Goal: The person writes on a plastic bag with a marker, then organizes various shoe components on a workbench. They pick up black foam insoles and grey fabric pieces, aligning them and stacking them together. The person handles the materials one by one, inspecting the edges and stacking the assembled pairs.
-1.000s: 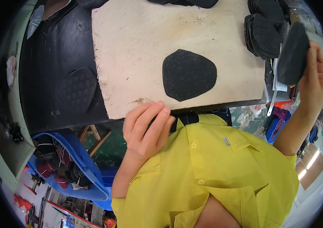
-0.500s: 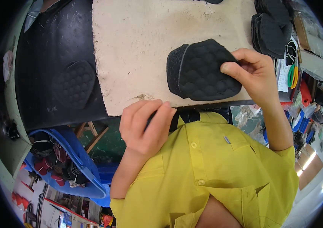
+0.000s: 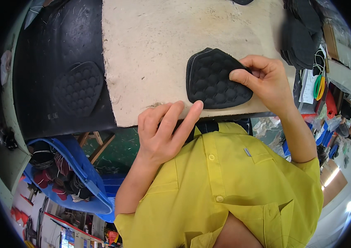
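My right hand [image 3: 266, 80] pinches the right edge of a black padded piece [image 3: 216, 80] with a raised bubble pattern, thumb on top. Beneath it, a second black piece shows only as a thin rim along the left and top, nearly lined up with the upper one. Both are over the pale board [image 3: 150, 53] near its front edge. My left hand [image 3: 163, 128] is at that edge with fingers apart, the index fingertip close to the pad's lower left corner. Whether that finger touches the pad I cannot tell.
Another bubbled black pad [image 3: 78, 89] lies on the black mat at left. Stacked black pieces [image 3: 301, 41] stand at the board's right, near green and yellow handled scissors [image 3: 318, 87]. A blue bin [image 3: 78, 169] of dark and red bundles is below the table at left.
My right hand has shifted slightly left with the upper pad, which now covers more of the lower piece. My left hand has spread its fingers and moved a little right, toward the pads.
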`<action>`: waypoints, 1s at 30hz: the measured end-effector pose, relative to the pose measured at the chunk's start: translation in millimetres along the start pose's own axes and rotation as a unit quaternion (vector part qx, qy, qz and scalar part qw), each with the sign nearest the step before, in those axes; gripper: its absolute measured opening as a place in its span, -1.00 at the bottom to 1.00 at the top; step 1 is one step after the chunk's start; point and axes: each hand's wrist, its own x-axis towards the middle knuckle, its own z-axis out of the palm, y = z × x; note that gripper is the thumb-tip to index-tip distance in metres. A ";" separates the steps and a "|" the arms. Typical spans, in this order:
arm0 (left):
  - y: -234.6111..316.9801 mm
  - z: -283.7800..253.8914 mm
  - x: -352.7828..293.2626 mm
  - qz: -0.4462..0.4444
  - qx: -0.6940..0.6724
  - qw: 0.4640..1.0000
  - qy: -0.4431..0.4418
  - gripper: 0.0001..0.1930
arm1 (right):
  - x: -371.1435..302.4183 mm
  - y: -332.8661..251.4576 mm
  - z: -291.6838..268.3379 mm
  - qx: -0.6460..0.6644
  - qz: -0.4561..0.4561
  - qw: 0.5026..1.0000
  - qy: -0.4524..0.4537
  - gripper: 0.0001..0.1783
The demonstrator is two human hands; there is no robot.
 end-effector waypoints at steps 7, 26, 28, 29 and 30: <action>3.9 -2.9 -0.3 -0.013 0.023 0.999 -0.043 -0.63 | 3.3 5.5 3.7 -0.050 -0.037 0.998 0.016 -0.84; 21.1 19.2 58.3 -0.003 0.037 0.993 -0.116 -0.61 | -14.3 19.9 8.9 -0.076 -0.083 0.979 0.169 -0.88; 20.2 19.5 57.5 0.003 0.031 0.992 -0.122 -0.59 | -12.0 11.3 6.8 -0.088 -0.053 0.983 0.154 -0.88; 19.0 19.2 58.6 0.005 0.025 0.992 -0.122 -0.59 | -11.0 9.5 5.1 -0.107 -0.046 0.983 0.141 -0.87; 18.2 17.7 58.5 0.007 0.019 0.992 -0.122 -0.58 | -9.5 8.3 3.4 -0.127 -0.040 0.983 0.127 -0.86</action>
